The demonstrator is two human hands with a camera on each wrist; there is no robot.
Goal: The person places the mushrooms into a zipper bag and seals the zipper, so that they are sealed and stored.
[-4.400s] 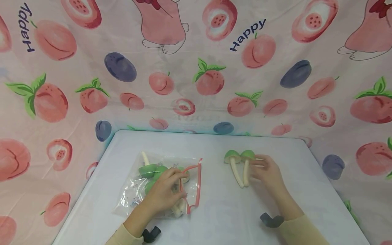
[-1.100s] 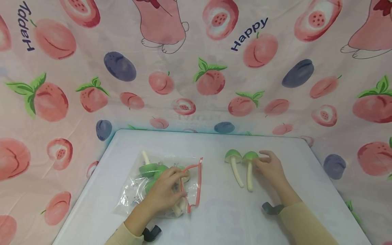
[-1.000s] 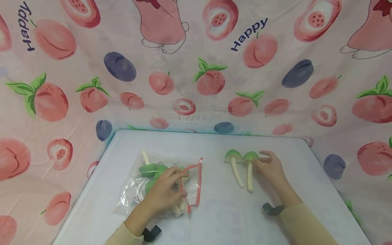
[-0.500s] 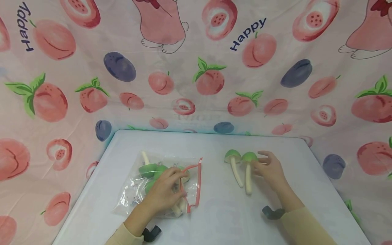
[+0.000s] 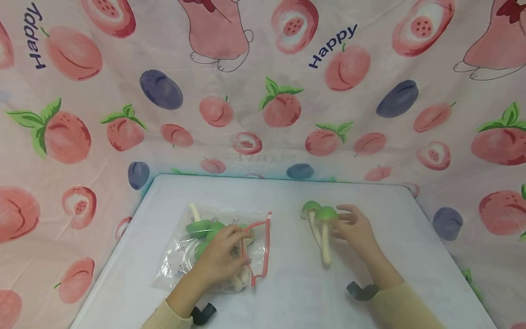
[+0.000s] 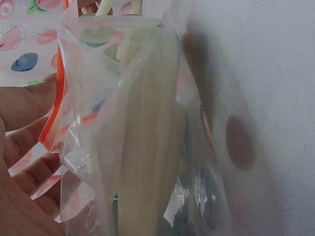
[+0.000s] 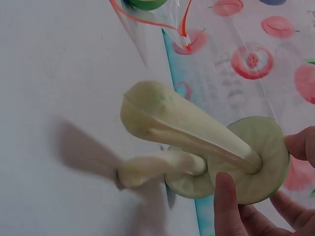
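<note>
In the head view my left hand [image 5: 219,256] grips the rim of a clear zip bag [image 5: 174,260] with a red closure strip. Several green-capped mushrooms [image 5: 198,229] lie inside it. Up close in the left wrist view, thumb and fingers [image 6: 37,169] are at the orange-red strip, and pale stems [image 6: 147,123] fill the bag. On the right, my right hand [image 5: 355,233] pinches a mushroom [image 5: 326,214] by its green cap, its pale stem towards me. Just behind and left is a second mushroom [image 5: 310,208], partly covered by the first. Whether they touch I cannot tell.
A white table [image 5: 283,297] carries everything. Its back edge meets a hanging pink cloth [image 5: 255,109] printed with fruit, which also rises at both sides. Dark wrist mounts [image 5: 361,291] sit at both wrists.
The mushroom in my right hand went slightly right, away from the other one, then came back left and nearer, now overlapping it. My left hand and the bag have stayed put.
</note>
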